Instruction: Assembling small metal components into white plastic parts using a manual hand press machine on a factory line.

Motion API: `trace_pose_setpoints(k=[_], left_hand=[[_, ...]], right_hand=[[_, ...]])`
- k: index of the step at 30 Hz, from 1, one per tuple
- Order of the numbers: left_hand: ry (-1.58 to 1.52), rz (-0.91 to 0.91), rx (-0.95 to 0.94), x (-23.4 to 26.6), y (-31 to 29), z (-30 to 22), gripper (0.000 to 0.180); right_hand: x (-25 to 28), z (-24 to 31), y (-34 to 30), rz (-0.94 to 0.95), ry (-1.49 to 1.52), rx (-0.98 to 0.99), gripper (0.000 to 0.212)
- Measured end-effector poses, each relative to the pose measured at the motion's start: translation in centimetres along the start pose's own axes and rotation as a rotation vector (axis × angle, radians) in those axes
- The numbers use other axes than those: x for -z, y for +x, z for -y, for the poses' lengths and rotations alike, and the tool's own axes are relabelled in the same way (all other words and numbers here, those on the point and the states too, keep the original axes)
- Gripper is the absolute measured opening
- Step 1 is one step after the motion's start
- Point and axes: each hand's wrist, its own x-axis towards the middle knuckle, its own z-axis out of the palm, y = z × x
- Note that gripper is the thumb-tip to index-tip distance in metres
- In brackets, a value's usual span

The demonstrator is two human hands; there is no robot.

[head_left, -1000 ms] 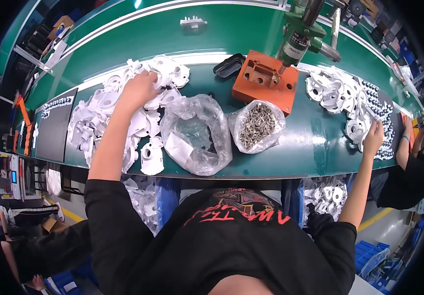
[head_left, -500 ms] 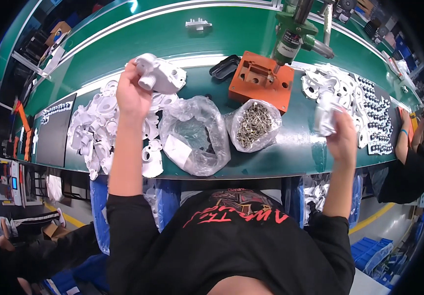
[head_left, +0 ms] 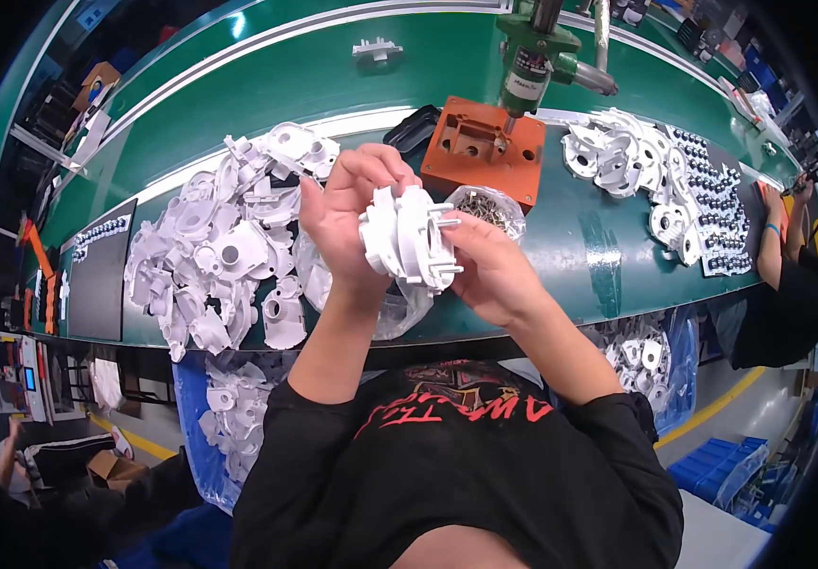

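Observation:
In front of my chest I hold white plastic housing parts, brought together face to face. My left hand (head_left: 344, 223) is curled round the rounded white plastic housing (head_left: 383, 232) on the left side. My right hand (head_left: 496, 270) grips the white plastic cover with pegs (head_left: 423, 237), its thumb on the near edge. Whether the parts are fully joined I cannot tell. Behind my hands lies a clear plastic bag (head_left: 404, 313), largely hidden. A second bag, holding metal screws (head_left: 487, 207), shows just beyond my right hand.
A pile of white housings (head_left: 210, 242) covers the bench's left side. An orange fixture block (head_left: 485, 156) sits under a green press (head_left: 527, 76). White covers (head_left: 622, 156) and rows of dark parts (head_left: 717, 204) lie right. Another person's arm (head_left: 771, 242) reaches in there.
My hands were wide apart, each with a white part near a pile. They have come together at the middle, and the parts now meet. The view has shifted slightly.

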Motion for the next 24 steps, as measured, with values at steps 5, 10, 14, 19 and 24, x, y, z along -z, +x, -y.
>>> trace_pose_setpoints(k=[5, 10, 14, 19, 24], left_hand=[[0.045, 0.024, -0.008, -0.2, -0.4, 0.5, 0.062], [-0.124, 0.049, 0.043, 0.2, -0.6, 0.5, 0.061], [-0.015, -0.109, -0.015, -0.2, -1.1, 0.2, 0.044], [0.508, -0.371, -0.124, 0.6, -3.9, 1.7, 0.029], [0.997, -0.237, -0.185, 1.3, -3.8, 1.2, 0.030]], right_hand=[[0.5, -0.2, 0.3, 0.027, 0.002, -0.040, 0.028], [0.1, -0.5, 0.5, -0.024, -0.022, 0.023, 0.027], [0.7, -0.6, 0.8, 0.013, 0.006, 0.067, 0.024], [0.6, -0.8, 0.9, -0.026, 0.007, 0.133, 0.022], [0.5, -1.6, 0.8, -0.112, -0.028, 0.126, 0.020]])
